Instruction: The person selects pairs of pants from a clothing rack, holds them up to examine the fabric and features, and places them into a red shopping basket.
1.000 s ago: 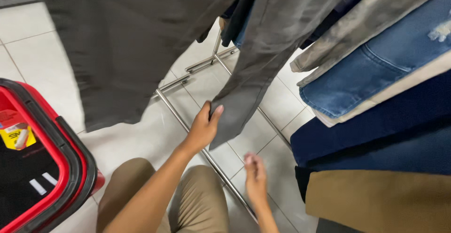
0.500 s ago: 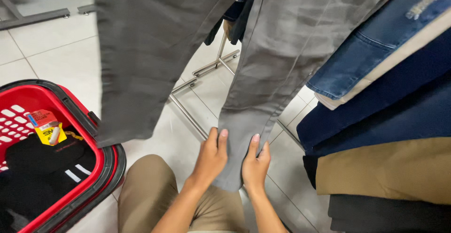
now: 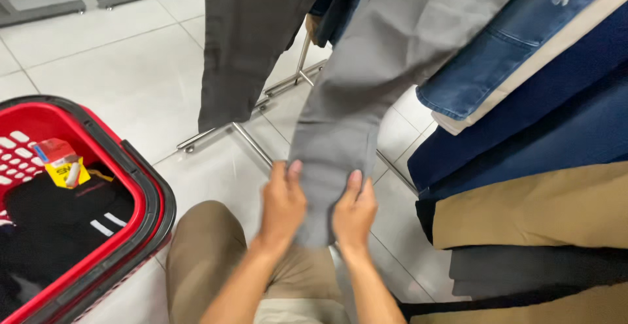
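Note:
A pair of light grey trousers (image 3: 366, 102) hangs from a rack, one leg reaching down towards me. My left hand (image 3: 282, 201) grips the left edge of that leg near its hem. My right hand (image 3: 354, 211) holds the right edge at the same height, so the fabric is spread between both hands. A darker grey trouser leg (image 3: 245, 43) hangs just to the left, untouched. My knee in tan trousers (image 3: 209, 245) is below the hands.
A red shopping basket (image 3: 140, 200) with black clothing and a small yellow packet sits on the white tiled floor at left. The metal rack base (image 3: 252, 144) runs under the hanging legs. Blue denim, navy, tan and dark folded trousers (image 3: 530, 167) crowd the right.
My right hand rose from the floor area to the grey trouser leg beside my left hand. The view has tipped down and shifted, so the basket shows more.

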